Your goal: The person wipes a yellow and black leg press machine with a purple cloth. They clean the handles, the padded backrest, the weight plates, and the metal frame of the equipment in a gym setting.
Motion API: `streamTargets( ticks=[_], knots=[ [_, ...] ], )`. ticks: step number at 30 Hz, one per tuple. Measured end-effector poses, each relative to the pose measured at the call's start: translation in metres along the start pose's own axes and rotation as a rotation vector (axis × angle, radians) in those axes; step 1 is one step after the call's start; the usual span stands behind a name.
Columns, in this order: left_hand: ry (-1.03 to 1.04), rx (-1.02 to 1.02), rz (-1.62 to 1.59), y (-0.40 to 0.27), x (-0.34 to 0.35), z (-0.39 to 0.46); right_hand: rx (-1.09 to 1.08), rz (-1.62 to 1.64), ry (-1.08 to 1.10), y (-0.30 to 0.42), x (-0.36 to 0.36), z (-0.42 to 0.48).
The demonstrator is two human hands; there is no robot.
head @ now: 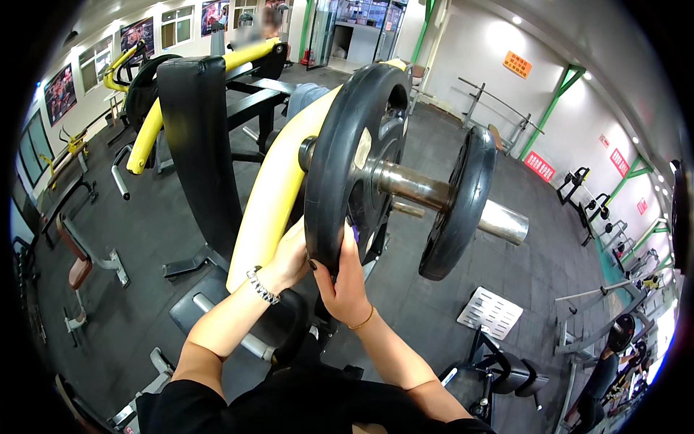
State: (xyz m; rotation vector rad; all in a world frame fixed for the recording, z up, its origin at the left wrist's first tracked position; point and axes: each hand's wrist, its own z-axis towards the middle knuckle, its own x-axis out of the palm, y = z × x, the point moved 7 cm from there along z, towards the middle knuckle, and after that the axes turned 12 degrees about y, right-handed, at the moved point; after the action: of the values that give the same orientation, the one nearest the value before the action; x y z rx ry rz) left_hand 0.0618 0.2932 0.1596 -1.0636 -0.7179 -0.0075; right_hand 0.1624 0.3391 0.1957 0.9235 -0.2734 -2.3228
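Note:
A large black weight plate (333, 163) sits on the metal sleeve (415, 184) of a yellow machine arm (276, 179). Both my hands grip its lower rim. My left hand (291, 257), with a metal watch band at the wrist, is on the side toward the yellow arm, its fingertips hidden behind the rim. My right hand (342, 285) holds the outer side, thumb on the edge and fingers partly inside the plate's opening. Farther out on the same sleeve hangs a smaller black plate (461, 203), tilted and apart from the large one. The bare sleeve end (504, 221) sticks out past it.
A tall black back pad (198, 146) and a seat (198, 306) belong to the machine. A grey cloth (309, 100) hangs behind the yellow arm. A slotted metal footplate (490, 313) stands at right. One person (599, 374) is at far right, another (260, 30) at the back.

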Motion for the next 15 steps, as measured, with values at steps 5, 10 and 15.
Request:
streamTargets(
  ticks=[5,10,15],
  knots=[
    [-0.021,-0.191,0.179,0.032,-0.018,-0.005,0.012,0.021,0.027,-0.004,0.005,-0.004],
    [-0.023,-0.255,0.340,0.038,-0.034,-0.010,0.036,0.100,0.079,-0.009,0.006,-0.007],
    [-0.262,0.194,0.332,-0.025,-0.057,-0.021,0.010,0.087,0.024,-0.001,0.004,-0.003]
  ],
)
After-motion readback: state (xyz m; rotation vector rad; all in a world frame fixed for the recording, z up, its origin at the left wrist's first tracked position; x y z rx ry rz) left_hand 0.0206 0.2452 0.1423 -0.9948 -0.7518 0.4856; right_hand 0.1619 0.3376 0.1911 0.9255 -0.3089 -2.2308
